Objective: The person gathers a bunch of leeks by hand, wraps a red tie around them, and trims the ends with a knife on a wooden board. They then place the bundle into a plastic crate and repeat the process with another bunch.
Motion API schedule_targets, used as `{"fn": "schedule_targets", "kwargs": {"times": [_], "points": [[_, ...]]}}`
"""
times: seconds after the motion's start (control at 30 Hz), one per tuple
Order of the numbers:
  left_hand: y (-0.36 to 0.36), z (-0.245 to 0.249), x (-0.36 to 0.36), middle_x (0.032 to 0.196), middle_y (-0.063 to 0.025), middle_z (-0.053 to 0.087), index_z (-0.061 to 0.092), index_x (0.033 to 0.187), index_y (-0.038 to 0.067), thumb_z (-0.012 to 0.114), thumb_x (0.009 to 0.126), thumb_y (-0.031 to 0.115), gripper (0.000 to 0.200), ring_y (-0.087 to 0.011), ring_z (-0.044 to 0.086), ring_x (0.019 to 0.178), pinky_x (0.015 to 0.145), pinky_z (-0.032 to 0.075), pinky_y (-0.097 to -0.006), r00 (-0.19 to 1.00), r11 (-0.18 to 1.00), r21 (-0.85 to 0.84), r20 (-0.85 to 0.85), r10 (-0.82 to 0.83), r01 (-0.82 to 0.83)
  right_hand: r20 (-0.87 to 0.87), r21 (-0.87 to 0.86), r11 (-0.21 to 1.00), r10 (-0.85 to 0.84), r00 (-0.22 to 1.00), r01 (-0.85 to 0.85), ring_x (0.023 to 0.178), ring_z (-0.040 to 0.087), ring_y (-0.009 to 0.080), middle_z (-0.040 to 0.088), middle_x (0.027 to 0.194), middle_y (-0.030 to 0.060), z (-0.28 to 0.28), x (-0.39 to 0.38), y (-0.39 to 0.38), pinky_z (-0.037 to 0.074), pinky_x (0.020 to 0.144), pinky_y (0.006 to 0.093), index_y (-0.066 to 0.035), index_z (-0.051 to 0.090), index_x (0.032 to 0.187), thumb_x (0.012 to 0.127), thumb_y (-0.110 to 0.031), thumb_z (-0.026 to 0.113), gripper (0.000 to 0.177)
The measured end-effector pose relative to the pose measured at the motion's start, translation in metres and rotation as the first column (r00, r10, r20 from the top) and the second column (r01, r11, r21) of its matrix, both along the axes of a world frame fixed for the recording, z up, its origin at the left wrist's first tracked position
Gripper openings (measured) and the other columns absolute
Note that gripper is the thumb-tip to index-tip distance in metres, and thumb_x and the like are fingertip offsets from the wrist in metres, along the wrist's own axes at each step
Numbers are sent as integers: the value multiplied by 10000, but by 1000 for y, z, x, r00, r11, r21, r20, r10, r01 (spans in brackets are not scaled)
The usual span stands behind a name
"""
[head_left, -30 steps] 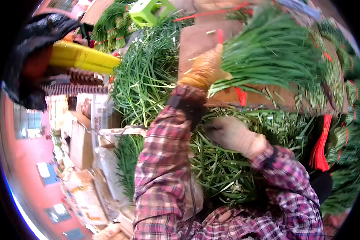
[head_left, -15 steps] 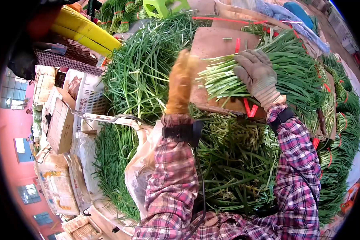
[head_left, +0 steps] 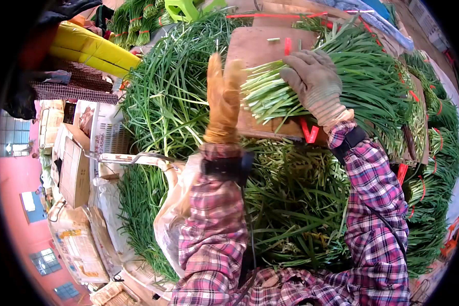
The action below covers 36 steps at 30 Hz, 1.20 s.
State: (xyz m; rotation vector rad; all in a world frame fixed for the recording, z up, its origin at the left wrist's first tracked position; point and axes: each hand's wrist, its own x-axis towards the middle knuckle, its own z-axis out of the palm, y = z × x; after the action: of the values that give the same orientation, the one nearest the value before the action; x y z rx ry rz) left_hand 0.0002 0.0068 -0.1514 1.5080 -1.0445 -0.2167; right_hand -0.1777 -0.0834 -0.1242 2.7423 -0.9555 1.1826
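My left hand [head_left: 223, 99], in an orange-yellow glove, is held upright just left of the pale cut ends of a bunch of garlic chives [head_left: 364, 76]. Its fingers are stretched out with a gap between them, and nothing is in it. In a grey glove, my right hand [head_left: 315, 81] lies over the bunch near the pale stems and grips it from above. The bunch rests across a brown board [head_left: 252, 48], green leaves spreading to the right. A red strip [head_left: 308, 131] hangs below the stems over the board's front edge.
Loose chives [head_left: 163, 97] are heaped left of the board, and more leaves [head_left: 296, 214] lie below it. Tied bundles [head_left: 428, 214] line the right side. A metal-handled bar [head_left: 132, 158], a cardboard box [head_left: 74, 166] and crates stand left. A green stool [head_left: 188, 9] is at the back.
The left hand, a blurred narrow shape before, now shows its fingers parted beside the cut ends. My right hand stays on the bunch, while the whole view has shifted slightly.
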Motion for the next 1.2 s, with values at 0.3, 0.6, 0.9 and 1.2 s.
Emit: {"fn": "schedule_targets", "kwargs": {"times": [0.3,0.6,0.9,1.2], "points": [[-14,27,-27,1429,-266,202,123,1415,9,788,405,620,1355,-424,177,1332,1091,147,-464,553,701,711,566,-611,47,-11,42,999,0,1000,0,1009,560,270,628,1015,77,-9,-3,-1,384,942,394,-120,637,1008,842,-330,572,275],[-21,29,-34,1403,-227,282,120,1415,13,793,526,481,1210,-379,249,1311,1066,218,-465,596,576,817,456,-661,14,-31,130,991,-17,999,21,1044,546,254,631,1019,55,-17,-4,-6,345,984,398,-148,649,1002,842,-343,562,267],[-61,38,-12,1301,-264,418,195,1400,23,850,452,415,1217,-403,399,1221,1024,327,-402,529,319,942,216,-821,110,-118,252,964,-54,992,82,1014,546,257,632,982,49,-14,-3,-6,345,977,390,-168,651,951,844,-343,537,234],[-76,29,-35,1405,-250,270,127,1408,-5,860,370,523,1376,-384,365,1247,1053,302,-394,642,278,944,104,-759,176,-34,231,971,-59,998,65,1018,547,260,631,1002,53,-22,-6,-3,347,972,395,-156,648,984,839,-326,543,247]]}}
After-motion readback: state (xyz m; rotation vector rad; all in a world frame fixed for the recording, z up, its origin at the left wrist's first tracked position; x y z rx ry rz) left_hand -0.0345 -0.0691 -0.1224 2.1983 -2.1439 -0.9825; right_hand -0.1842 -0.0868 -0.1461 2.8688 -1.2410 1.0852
